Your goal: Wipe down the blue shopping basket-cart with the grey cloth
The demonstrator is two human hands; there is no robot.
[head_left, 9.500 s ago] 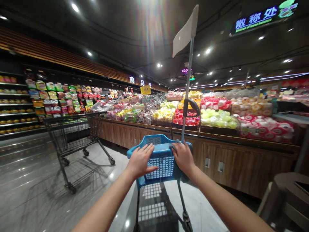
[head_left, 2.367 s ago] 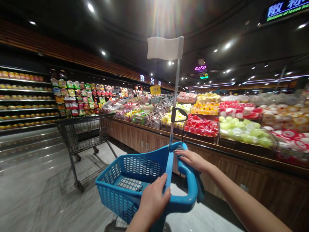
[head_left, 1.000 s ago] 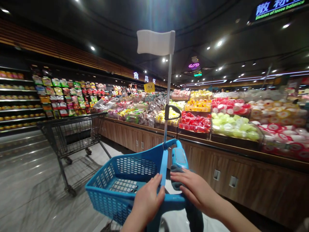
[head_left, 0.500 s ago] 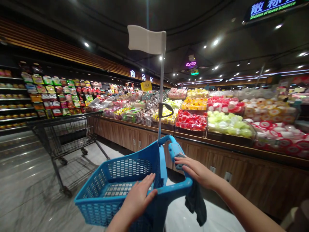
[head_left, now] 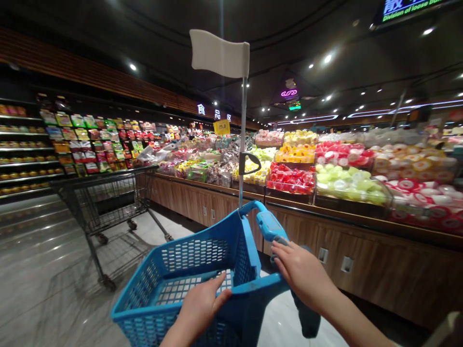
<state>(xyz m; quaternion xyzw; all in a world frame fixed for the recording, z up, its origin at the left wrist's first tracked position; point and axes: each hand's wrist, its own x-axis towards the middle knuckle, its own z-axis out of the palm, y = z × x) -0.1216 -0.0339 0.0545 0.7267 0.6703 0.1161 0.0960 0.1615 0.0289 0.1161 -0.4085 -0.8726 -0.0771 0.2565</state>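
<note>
In front of me is a blue plastic shopping cart (head_left: pixel 181 255) with a perforated basket; nothing lies in the part of the basket I can see. My left hand (head_left: pixel 204 301) is over the basket's near side rim, its thumb on the near side and most fingers hidden inside. My right hand (head_left: pixel 302 267) is closed round the cart's blue handle (head_left: pixel 269 225), fingers over the top. A dark cloth (head_left: pixel 307 313) hangs below that hand, partly covered by it. From the cart rises a pole carrying a blank white flag (head_left: pixel 219 53).
A dark metal shopping cart (head_left: pixel 112 202) stands to the left on the shiny floor. Beyond the blue cart runs a wooden display counter (head_left: pixel 311 231) with wrapped goods, including red packs (head_left: pixel 291 178) and pale green ones (head_left: pixel 350 185). Stocked shelves (head_left: pixel 27 149) line the far left.
My left fingers have bent down over the rim from a flatter pose. My right hand has shifted slightly right and appears more closed on the handle. The surroundings have slid a little right.
</note>
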